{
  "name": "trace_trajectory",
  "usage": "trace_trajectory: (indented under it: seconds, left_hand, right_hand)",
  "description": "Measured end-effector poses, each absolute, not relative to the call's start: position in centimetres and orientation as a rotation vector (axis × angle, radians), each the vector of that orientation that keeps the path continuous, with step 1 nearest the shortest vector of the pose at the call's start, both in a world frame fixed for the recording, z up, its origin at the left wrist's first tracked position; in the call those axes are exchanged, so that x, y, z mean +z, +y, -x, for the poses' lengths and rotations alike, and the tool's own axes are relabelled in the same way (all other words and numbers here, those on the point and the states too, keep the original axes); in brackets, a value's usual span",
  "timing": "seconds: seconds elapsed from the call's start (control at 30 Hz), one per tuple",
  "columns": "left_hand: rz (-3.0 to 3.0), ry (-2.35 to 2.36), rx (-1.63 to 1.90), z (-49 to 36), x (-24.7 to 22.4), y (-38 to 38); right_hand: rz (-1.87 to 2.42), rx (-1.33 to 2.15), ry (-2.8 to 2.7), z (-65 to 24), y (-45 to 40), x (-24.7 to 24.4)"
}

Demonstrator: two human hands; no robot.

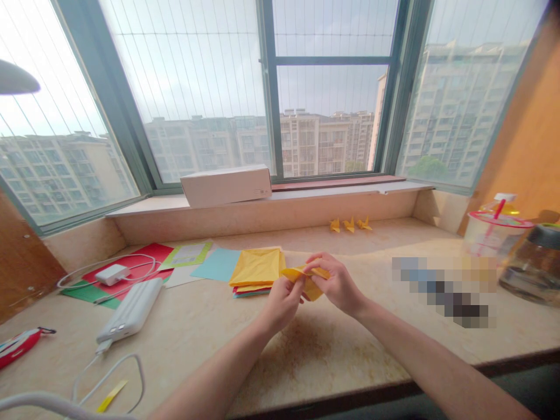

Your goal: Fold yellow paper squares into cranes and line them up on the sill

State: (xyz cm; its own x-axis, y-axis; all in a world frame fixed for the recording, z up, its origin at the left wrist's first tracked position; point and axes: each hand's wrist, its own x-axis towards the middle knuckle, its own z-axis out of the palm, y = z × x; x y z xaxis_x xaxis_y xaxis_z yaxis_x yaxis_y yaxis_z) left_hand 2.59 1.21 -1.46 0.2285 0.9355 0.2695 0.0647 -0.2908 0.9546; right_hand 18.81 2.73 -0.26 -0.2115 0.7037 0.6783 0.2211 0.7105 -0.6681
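1. The person holds a piece of yellow paper [315, 291] in the air above the stone counter [210, 356]; all clock directions here are counted from this paper.
2. The left hand [282, 304] has it from the eight o'clock side, thumb and fingers pinching the paper (the lower fingertips are partly hidden, so one cannot tell how they lie).
3. The right hand [340, 284] comes from the three o'clock side; its thumb and forefinger pinch the paper, and the other fingers are bent close to them.
4. Between nine and ten o'clock, just beside the left hand, lies a stack of papers [256, 267], with yellow on top and red and blue edges below.
5. At one o'clock, near the window ledge, three small folded yellow birds [349, 225] stand in a row.
6. At nine o'clock, well apart, there is a white power bank [133, 309]; at eleven, a white box [227, 188] rests on the ledge.
7. Between two and three o'clock stands a cup with a red straw [490, 236].
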Motion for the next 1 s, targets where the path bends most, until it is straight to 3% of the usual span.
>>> trace_trajectory:
  seconds: [0.57,1.0]
  left_hand:
    - [-1.339,0.953,1.375,-1.5,-0.2,1.9]
    - [-1.364,0.902,1.427,-1.0,0.0,2.8]
  right_hand:
    - [0.707,0.562,-1.919,-19.5,3.0,-0.4]
    - [0.780,0.945,-1.510,-19.4,4.1,-0.2]
